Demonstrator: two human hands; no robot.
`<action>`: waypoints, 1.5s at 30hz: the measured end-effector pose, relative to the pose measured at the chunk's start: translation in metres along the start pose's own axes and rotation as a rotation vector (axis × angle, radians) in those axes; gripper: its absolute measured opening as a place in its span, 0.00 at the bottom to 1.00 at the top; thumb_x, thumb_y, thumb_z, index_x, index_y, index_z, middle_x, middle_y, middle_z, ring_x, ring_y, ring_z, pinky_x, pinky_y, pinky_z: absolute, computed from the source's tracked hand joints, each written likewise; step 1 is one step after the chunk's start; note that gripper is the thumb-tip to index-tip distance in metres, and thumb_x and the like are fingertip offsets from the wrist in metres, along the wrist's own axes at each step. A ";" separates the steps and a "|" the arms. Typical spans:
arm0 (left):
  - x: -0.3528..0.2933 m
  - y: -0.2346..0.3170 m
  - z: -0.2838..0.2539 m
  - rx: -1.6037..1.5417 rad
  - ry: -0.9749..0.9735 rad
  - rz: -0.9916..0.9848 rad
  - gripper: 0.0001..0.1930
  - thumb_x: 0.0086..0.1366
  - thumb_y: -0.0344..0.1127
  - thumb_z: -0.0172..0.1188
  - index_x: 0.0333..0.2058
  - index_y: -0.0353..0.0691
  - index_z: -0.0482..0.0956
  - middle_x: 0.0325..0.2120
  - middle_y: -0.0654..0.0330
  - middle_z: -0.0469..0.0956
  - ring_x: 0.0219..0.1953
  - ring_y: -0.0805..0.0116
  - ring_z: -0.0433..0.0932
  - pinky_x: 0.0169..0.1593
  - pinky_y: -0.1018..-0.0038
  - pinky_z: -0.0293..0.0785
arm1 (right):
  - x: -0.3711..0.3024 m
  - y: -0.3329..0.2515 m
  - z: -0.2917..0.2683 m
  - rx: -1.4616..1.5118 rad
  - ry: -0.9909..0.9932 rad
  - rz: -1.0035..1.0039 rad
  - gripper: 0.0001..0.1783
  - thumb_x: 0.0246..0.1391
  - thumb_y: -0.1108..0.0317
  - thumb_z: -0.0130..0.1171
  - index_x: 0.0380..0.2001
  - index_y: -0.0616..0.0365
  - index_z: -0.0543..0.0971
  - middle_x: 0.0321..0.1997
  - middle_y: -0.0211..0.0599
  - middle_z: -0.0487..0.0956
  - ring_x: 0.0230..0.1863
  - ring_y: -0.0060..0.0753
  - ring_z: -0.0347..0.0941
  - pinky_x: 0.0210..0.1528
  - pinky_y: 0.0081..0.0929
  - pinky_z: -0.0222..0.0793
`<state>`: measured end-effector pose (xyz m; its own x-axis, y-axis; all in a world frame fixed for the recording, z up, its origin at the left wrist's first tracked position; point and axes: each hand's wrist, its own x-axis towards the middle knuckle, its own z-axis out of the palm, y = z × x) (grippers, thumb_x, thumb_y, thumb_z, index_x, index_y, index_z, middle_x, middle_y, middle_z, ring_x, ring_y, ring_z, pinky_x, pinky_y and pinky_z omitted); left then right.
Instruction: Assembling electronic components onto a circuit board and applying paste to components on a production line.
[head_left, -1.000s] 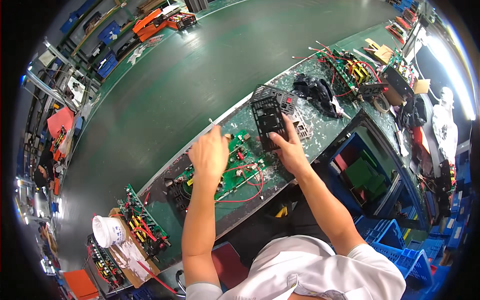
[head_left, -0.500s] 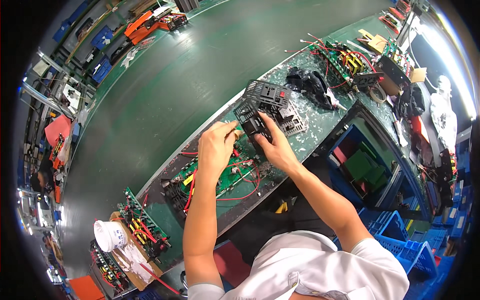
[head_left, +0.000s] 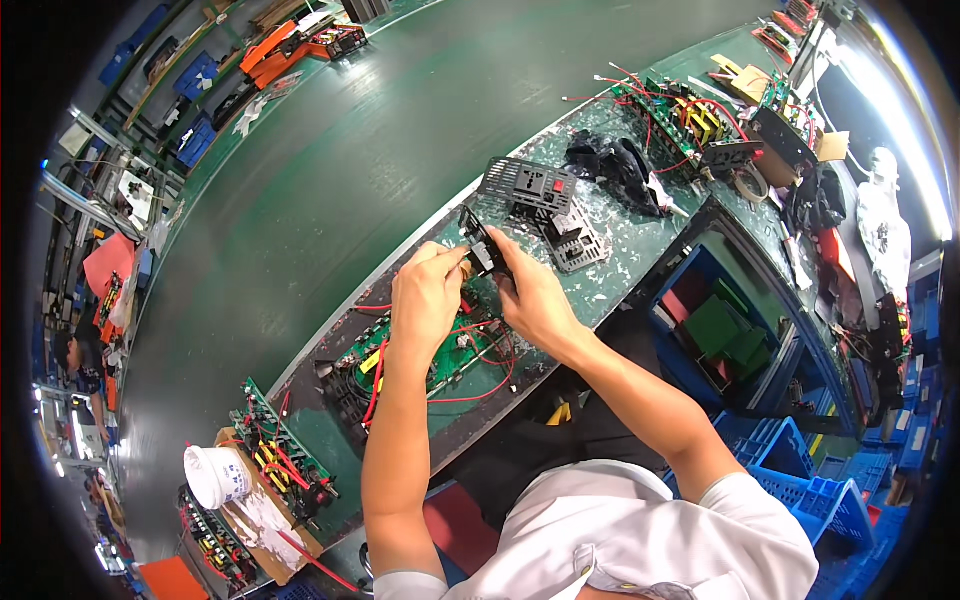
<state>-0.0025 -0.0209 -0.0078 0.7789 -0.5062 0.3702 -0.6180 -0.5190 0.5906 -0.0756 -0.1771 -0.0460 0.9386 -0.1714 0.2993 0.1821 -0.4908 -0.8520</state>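
Above the circuit board on the bench, my right hand (head_left: 540,305) grips a black slotted end panel (head_left: 484,248), now turned nearly edge-on with pale parts showing on its face. My left hand (head_left: 425,298) is closed, thumb and fingertips pinched at the panel's near-left side. Something small and brass-coloured shows at those fingertips, too small to name. Beneath both hands lies the green circuit board (head_left: 450,358) with red wires and yellow-wrapped parts. Beyond my right hand, a similar panel with a socket and red switch (head_left: 528,183) rests partly over another slotted panel (head_left: 575,240).
A black plastic bag (head_left: 622,170) lies farther right, near another wired board assembly (head_left: 690,115). At the left, a white tub (head_left: 216,476) stands on cardboard beside more boards (head_left: 275,450). Blue crates (head_left: 800,480) sit low at the right. A green conveyor belt (head_left: 330,170) runs past the bench.
My right hand has tilted the black panel from facing up to nearly edge-on and brought it left, closer to my left hand. My left hand has barely moved.
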 end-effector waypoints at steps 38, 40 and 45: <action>-0.034 -0.078 -0.098 0.544 -0.472 -0.282 0.08 0.60 0.29 0.62 0.39 0.39 0.81 0.43 0.51 0.77 0.49 0.50 0.76 0.53 0.60 0.73 | -0.009 0.028 0.009 -0.028 0.156 -0.064 0.24 0.61 0.71 0.58 0.60 0.56 0.72 0.48 0.55 0.80 0.42 0.58 0.79 0.43 0.40 0.74; -0.028 -0.074 -0.102 0.483 -0.433 -0.375 0.08 0.61 0.30 0.61 0.39 0.37 0.80 0.38 0.52 0.81 0.45 0.51 0.79 0.50 0.59 0.74 | -0.010 0.026 0.007 -0.014 0.126 -0.014 0.24 0.61 0.70 0.59 0.60 0.56 0.72 0.52 0.56 0.79 0.51 0.60 0.77 0.50 0.42 0.73; -0.008 -0.025 -0.091 0.093 -0.017 -0.214 0.08 0.61 0.27 0.62 0.39 0.33 0.82 0.31 0.55 0.84 0.36 0.68 0.85 0.42 0.73 0.78 | -0.009 0.027 0.004 -0.051 0.142 0.023 0.25 0.60 0.70 0.59 0.61 0.55 0.72 0.51 0.56 0.80 0.49 0.60 0.78 0.48 0.42 0.74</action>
<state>0.0162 0.0582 0.0398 0.8918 -0.3889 0.2314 -0.4469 -0.6763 0.5856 -0.0781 -0.1853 -0.0732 0.8907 -0.3006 0.3411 0.1427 -0.5275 -0.8375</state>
